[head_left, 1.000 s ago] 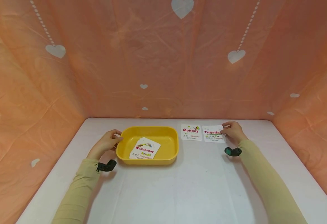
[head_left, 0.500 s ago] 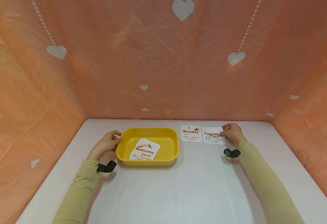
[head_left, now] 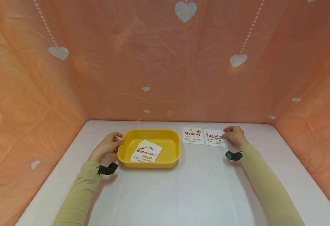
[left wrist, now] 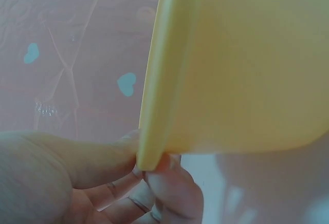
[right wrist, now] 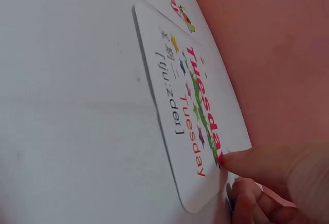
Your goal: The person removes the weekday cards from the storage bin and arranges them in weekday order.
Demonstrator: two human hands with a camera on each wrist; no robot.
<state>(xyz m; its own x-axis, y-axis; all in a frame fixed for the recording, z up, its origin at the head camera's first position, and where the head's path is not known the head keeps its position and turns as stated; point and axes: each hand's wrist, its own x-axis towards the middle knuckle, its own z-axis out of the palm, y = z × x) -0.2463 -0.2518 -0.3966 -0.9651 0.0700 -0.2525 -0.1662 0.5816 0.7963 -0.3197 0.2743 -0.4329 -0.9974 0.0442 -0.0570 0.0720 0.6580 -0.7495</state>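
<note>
My left hand (head_left: 105,146) pinches the left rim of a yellow plastic tray (head_left: 171,147), thumb on one side and fingers on the other in the left wrist view. Inside the tray lies a small stack of white cards with a Wednesday card (head_left: 147,151) on top. To the tray's right, a Tuesday card (head_left: 214,142) lies on the table, printed in red letters. My right hand (head_left: 235,135) holds this card at its right edge; the right wrist view has the thumb (right wrist: 247,163) on its face and curled fingers by the edge. A Monday card (head_left: 193,138) lies just left of it.
The white table (head_left: 182,194) meets an orange-pink curtain (head_left: 165,72) with white hearts at its back and both sides. Both cards lie near the table's back edge. A black wrist camera (head_left: 107,169) is strapped on each forearm.
The head view has tipped slightly, so the scene sits a little lower. My right hand has eased very slightly left on the Tuesday card; the left hand keeps its grip on the tray.
</note>
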